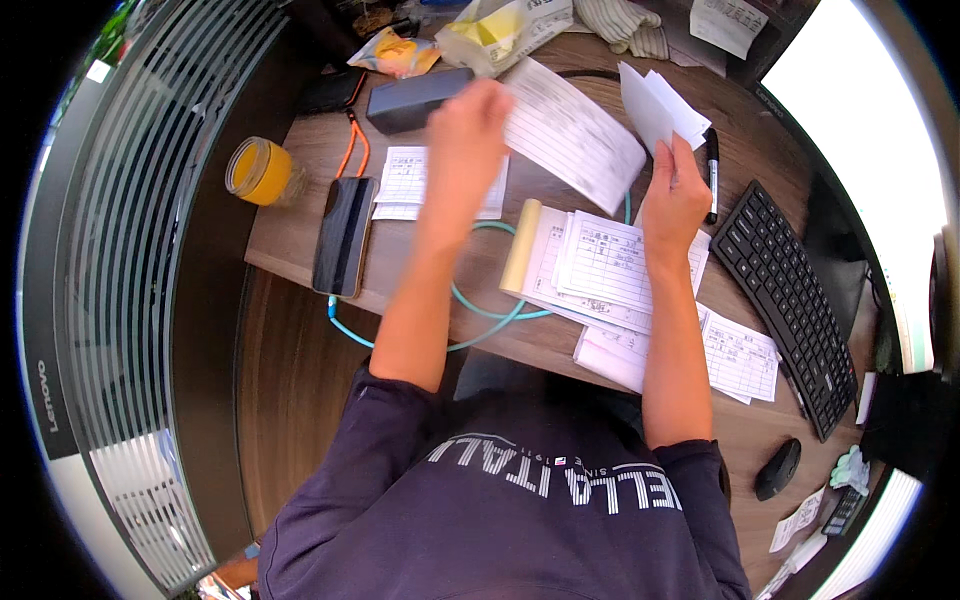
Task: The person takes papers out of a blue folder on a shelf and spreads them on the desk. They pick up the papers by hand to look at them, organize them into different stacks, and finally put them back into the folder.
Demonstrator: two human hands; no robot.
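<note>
My right hand (675, 205) pinches a small bundle of white paper slips (660, 108) and holds it raised over the desk. Blurred by motion, my left hand (468, 125) is closed at the left edge of a larger printed sheet of paper (575, 138), whose lines are smeared too. Below the sheet lies a pad of handwritten forms (606, 262) with a yellow binding strip. More filled-in forms (740, 358) stick out from under it, partly hidden by my right forearm. Left of the pad, other form slips (402, 182) lie partly behind my left arm.
A phone (342, 238) with a teal cable (480, 340) lies at the desk's left edge, near a yellow jar (262, 172). A grey box (415, 98) and snack bags (396, 54) sit at the back. Rightward are a marker (712, 175), keyboard (785, 300) and mouse (778, 469).
</note>
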